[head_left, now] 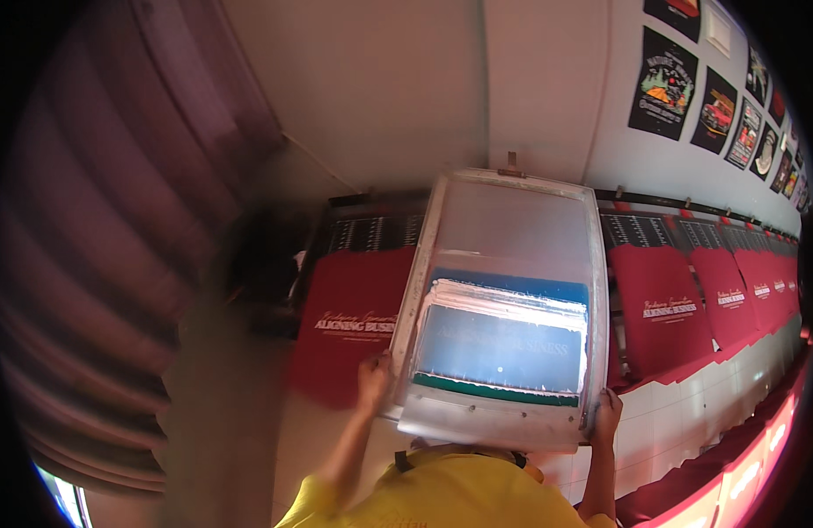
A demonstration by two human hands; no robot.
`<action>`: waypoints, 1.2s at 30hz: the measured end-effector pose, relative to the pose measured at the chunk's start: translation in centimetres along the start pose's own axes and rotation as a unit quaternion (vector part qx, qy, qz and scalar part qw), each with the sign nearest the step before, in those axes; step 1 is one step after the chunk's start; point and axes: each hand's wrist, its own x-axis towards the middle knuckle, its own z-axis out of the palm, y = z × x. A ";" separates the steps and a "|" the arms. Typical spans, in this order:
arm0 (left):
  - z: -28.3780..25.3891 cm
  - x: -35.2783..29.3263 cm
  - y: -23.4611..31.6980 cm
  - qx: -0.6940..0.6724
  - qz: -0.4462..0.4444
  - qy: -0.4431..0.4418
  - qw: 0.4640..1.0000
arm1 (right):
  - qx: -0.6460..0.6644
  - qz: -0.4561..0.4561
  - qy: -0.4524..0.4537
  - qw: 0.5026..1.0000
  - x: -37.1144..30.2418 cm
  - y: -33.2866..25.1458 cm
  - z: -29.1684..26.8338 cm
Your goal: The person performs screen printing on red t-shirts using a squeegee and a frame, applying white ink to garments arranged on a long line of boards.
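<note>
Between my hands is a large screen-printing frame (602, 308), its long side pointing away from me toward the wall. White ink streaks (512, 304) cross its blue mesh (503, 348), and faint lettering shows through below them. My left hand (374, 380) is closed on the frame's near left edge. At the near right corner my right hand (607, 414) grips the other side. The frame's near end lies close to my yellow shirt. Just left of the frame, a red printed shirt (336, 308) lies spread on a board; the frame hides its right part.
More red printed shirts (657, 299) lie on boards in a row to the right, along a dark rail (697, 211). Further red shirts (688, 493) hang at lower right. Posters (663, 84) cover the wall. A corrugated shutter (90, 264) stands at left.
</note>
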 end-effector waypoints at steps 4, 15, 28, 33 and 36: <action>0.8 -0.9 -1.1 -0.021 -0.006 0.084 0.996 | -0.011 0.015 -0.029 0.999 3.1 -3.1 0.4; -0.3 -6.9 6.9 0.036 -0.154 0.124 0.980 | -0.119 -0.054 -0.137 0.982 8.4 -9.6 -1.5; 1.3 -5.6 2.9 -0.085 -0.022 0.102 0.991 | -0.115 -0.001 -0.158 0.981 6.9 -15.1 -3.7; 8.6 -1.9 5.0 -0.263 -0.028 -0.022 0.964 | -0.214 -0.098 -0.090 0.968 7.6 -14.1 -6.1; 14.2 0.7 11.7 -0.159 0.047 -0.050 0.985 | -0.192 -0.119 -0.077 0.971 6.6 -14.6 -5.1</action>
